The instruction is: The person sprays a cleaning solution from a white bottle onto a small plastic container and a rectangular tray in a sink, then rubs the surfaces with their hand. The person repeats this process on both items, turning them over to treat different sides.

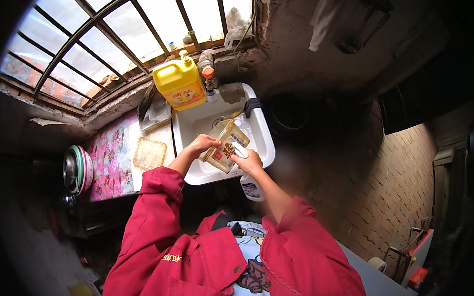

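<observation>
My left hand grips the edge of a clear, yellowed plastic box with printed writing, tilted above the white sink. In my right hand is a white spray bottle, its trigger head close against the box. The bottle's body hangs below that hand, beside the sink's front rim. A yellowed square plastic lid lies flat on the white board left of the sink. Behind the box, a small yellowish object rests near the drain.
A yellow jug with a pump stands at the sink's back left corner, beside the tap. A dark cloth hangs over the right rim. Clear plastic containers sit behind the lid. Stacked basins stand at the flowered tablecloth's left end.
</observation>
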Demonstrator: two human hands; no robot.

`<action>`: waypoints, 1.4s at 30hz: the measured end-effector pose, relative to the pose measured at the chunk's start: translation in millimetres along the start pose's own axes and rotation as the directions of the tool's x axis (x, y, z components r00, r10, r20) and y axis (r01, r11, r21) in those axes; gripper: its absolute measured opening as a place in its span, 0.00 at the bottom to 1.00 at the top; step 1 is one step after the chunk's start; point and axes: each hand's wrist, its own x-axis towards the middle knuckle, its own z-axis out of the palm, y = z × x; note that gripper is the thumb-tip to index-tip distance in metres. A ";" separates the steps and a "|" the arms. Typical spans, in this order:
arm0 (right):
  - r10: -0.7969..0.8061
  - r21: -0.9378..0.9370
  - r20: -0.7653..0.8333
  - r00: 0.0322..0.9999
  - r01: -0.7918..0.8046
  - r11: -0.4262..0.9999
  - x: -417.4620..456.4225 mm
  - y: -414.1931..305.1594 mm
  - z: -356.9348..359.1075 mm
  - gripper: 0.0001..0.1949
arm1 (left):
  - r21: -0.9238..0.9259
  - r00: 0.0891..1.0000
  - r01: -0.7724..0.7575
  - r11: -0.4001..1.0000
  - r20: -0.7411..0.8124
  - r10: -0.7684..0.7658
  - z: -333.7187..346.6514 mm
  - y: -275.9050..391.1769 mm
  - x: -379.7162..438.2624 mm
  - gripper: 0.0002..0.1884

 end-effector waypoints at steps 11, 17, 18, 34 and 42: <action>-0.035 0.272 -0.045 0.998 0.046 0.961 14.0 30.5 25.0 0.16 | -0.082 0.996 0.092 0.992 -0.013 -0.094 8.0 -10.3 15.6 0.20; -0.075 0.411 -0.002 0.997 0.070 0.909 44.9 12.9 15.8 0.14 | -0.146 0.990 0.138 0.980 0.060 -0.131 -6.2 -23.8 22.1 0.21; -0.058 0.411 0.006 0.998 0.050 0.910 47.2 9.7 15.4 0.14 | -0.158 0.990 0.136 0.978 0.058 -0.128 -7.1 -26.4 23.0 0.21; -0.015 0.144 0.130 0.991 -0.004 0.990 11.3 2.5 44.9 0.18 | -0.569 0.981 0.193 0.799 0.085 -0.177 -3.5 -58.7 54.5 0.13; -0.027 -0.033 0.058 0.998 0.029 0.999 18.3 5.5 62.8 0.22 | -0.626 0.972 0.224 0.747 0.084 -0.221 2.7 -81.1 78.4 0.10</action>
